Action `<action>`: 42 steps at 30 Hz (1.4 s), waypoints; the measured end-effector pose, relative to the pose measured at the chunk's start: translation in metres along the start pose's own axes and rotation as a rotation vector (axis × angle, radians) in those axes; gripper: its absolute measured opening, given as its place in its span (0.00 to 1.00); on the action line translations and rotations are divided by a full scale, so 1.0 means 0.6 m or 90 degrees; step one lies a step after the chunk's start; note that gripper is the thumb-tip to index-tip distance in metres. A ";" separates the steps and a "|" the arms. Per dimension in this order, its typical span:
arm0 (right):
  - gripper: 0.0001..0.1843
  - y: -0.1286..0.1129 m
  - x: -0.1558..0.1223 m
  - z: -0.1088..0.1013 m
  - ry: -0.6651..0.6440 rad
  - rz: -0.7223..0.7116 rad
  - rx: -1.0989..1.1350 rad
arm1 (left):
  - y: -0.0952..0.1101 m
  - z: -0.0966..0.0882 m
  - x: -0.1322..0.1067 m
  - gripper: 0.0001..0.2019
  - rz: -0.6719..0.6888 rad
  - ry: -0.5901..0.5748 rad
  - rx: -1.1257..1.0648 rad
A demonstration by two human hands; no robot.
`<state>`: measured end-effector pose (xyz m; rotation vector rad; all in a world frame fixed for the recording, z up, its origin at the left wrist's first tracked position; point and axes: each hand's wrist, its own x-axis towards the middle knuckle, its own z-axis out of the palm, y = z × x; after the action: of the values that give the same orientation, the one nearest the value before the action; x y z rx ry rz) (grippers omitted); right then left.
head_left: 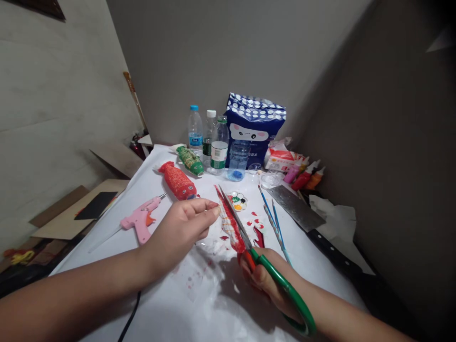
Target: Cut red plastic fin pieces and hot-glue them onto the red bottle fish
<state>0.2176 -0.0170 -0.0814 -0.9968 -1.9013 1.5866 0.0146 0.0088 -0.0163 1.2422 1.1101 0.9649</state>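
Observation:
My right hand (263,273) is wrapped round a pair of scissors (281,282) with green handles and some orange on the inner side. Their blades point away from me, close together, lying along a red-and-white strip (230,225) that looks like painted netting or cloth. The lower end of this strip meets the scissors near the pivot. My left hand (194,216) comes in from the left, thumb and forefinger pinched at the strip's left edge. A red fish-shaped figure (177,180) with eyes lies just beyond my left hand, and a pink glue gun (142,218) rests to its left.
Several plastic bottles (218,147) and a blue bag (249,128) stand at the back. A green fish figure (190,160) lies before them. A paint palette (238,200), brushes (273,216) and red scraps are mid-table. A cleaver (297,206) lies at the right edge, blade toward the back.

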 end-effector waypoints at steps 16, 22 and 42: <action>0.39 -0.026 -0.003 -0.004 -0.029 -0.077 -0.022 | 0.012 0.000 -0.008 0.14 0.035 -0.068 0.209; 0.39 -0.017 -0.005 0.001 -0.013 -0.071 -0.037 | 0.004 -0.001 -0.004 0.14 0.042 -0.070 0.197; 0.35 0.012 -0.011 0.012 0.025 -0.077 0.011 | -0.005 -0.003 0.000 0.12 0.062 -0.064 0.175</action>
<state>0.2183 -0.0261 -0.0895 -0.8816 -1.8819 1.5001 0.0128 0.0090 -0.0192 1.5629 1.1378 0.8308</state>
